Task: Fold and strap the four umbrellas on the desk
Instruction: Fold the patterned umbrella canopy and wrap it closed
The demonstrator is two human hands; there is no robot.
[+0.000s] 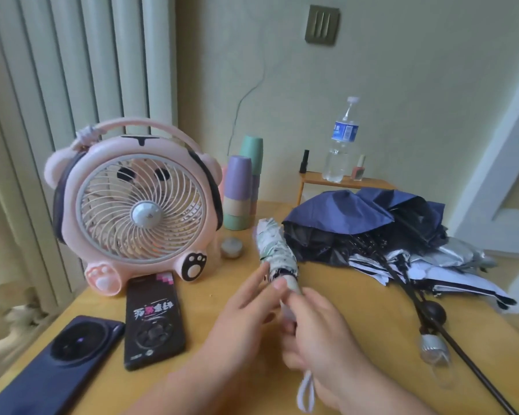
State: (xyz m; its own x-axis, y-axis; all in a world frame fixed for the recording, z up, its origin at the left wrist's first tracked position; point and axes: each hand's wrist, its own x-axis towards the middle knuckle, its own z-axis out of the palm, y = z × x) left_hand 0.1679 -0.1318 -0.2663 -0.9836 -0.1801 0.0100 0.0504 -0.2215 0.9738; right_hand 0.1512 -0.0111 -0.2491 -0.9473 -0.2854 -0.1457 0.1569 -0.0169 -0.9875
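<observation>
At desk (351, 298) front edge: right hand (321, 327) clenches white umbrella (274, 250) by its handle | left hand (243, 310) unclenched, straight fingers (252, 284) touching canopy | dark umbrellas (357, 217) heaped toward right edge.

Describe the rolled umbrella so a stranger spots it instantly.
Start at the pink bear fan. Right of it, the right hand holds a small umbrella. It alone is rolled tight, white with green print; the navy umbrellas beside it sprawl unfolded.
</observation>
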